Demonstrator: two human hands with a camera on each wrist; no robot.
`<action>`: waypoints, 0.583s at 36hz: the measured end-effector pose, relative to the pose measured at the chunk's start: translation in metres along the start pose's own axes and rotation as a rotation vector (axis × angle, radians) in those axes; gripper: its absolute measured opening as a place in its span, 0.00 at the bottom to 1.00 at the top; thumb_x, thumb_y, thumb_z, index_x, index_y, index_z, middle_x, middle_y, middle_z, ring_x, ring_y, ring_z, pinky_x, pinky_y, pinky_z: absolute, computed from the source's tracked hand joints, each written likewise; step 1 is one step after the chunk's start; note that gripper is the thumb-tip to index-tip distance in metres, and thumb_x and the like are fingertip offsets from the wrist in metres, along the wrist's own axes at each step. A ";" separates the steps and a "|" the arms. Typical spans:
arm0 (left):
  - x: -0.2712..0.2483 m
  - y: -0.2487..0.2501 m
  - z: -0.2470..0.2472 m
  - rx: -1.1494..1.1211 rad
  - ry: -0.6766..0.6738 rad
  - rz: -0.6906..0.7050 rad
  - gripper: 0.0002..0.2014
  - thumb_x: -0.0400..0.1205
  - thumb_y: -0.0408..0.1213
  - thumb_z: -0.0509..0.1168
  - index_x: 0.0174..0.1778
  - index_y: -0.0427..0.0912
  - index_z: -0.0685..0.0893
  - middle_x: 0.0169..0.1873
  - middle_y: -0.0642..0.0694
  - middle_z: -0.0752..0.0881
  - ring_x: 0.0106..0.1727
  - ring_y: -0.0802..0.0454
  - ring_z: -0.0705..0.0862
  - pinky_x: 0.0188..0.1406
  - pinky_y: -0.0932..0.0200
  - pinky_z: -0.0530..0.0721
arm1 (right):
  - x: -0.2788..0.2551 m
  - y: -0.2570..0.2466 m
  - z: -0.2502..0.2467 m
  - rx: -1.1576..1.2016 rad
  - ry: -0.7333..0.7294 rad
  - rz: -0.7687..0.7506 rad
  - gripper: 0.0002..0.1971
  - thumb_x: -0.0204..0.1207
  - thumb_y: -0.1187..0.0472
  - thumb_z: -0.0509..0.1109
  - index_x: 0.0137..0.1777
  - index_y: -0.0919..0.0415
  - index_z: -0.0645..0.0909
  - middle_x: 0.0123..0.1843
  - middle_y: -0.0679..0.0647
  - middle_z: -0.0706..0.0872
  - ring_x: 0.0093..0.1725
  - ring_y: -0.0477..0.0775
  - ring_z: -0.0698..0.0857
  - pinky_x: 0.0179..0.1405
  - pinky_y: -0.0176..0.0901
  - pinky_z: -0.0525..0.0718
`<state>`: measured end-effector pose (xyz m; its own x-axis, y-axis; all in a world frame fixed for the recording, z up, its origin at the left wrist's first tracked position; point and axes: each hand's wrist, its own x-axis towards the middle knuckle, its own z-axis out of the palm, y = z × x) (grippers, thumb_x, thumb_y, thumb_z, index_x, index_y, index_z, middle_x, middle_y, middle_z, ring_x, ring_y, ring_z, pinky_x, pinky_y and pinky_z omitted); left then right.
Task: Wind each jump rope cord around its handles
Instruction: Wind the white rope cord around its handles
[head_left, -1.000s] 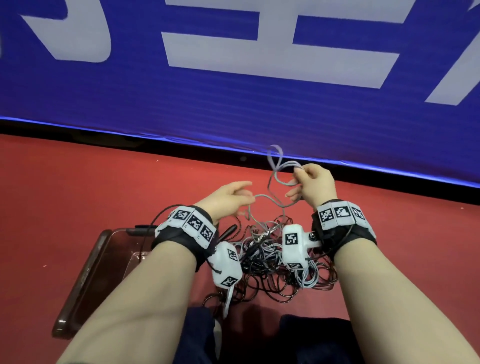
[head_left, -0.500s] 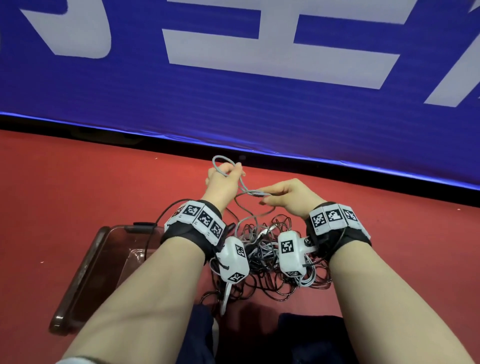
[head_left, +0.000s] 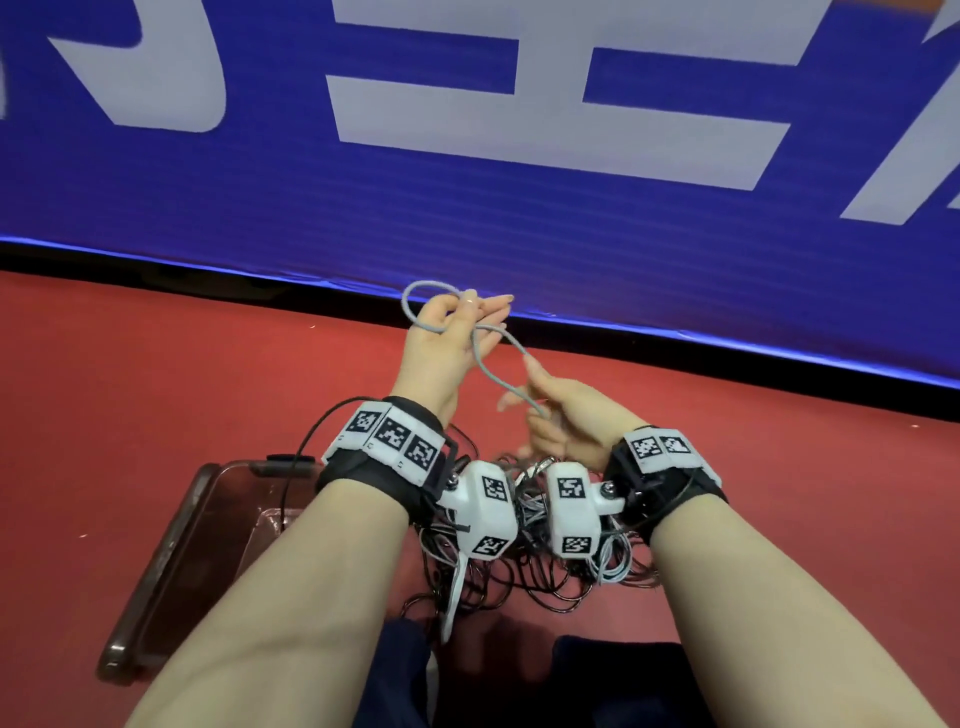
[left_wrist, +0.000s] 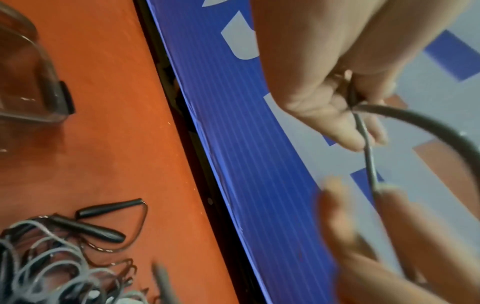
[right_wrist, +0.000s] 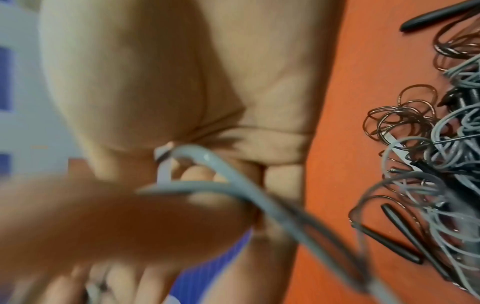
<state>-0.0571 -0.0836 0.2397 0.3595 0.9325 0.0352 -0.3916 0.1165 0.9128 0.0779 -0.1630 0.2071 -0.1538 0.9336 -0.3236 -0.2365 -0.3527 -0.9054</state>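
Progress: early | left hand (head_left: 451, 332) pinches a loop of the grey cord (head_left: 485, 358), raised at 12 o'clock of the rope pile (head_left: 524, 566) | right hand (head_left: 566, 415) curls round the same cord | pile on the red table (head_left: 156, 374) unwound, nothing visibly wrapped on handles.

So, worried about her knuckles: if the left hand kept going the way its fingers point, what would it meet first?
Probably the blue banner: the left hand, holding the grey cord, points up and away toward it. How far off it stands is unclear.
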 end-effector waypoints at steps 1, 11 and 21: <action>0.002 0.000 -0.006 -0.026 0.055 0.003 0.09 0.89 0.36 0.55 0.45 0.36 0.74 0.51 0.37 0.88 0.54 0.49 0.89 0.53 0.59 0.87 | -0.001 -0.001 -0.008 0.007 -0.021 0.008 0.31 0.76 0.35 0.56 0.44 0.66 0.82 0.14 0.47 0.64 0.11 0.45 0.65 0.29 0.42 0.83; 0.007 0.015 -0.025 -0.212 0.321 0.072 0.10 0.91 0.37 0.51 0.49 0.37 0.73 0.35 0.41 0.87 0.43 0.47 0.90 0.56 0.50 0.88 | -0.003 0.047 -0.054 -0.696 0.271 0.327 0.20 0.73 0.42 0.73 0.33 0.59 0.82 0.25 0.53 0.84 0.22 0.49 0.80 0.36 0.42 0.80; -0.005 -0.014 -0.010 0.890 -0.139 0.078 0.16 0.73 0.39 0.73 0.55 0.49 0.80 0.39 0.53 0.81 0.37 0.61 0.80 0.44 0.63 0.78 | 0.010 0.008 -0.012 -1.060 0.437 0.040 0.18 0.83 0.48 0.65 0.35 0.59 0.72 0.29 0.51 0.75 0.30 0.54 0.75 0.33 0.44 0.70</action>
<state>-0.0624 -0.0865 0.2227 0.4815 0.8700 0.1060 0.3600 -0.3066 0.8811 0.0862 -0.1559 0.1934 0.2523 0.9380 -0.2377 0.7200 -0.3461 -0.6015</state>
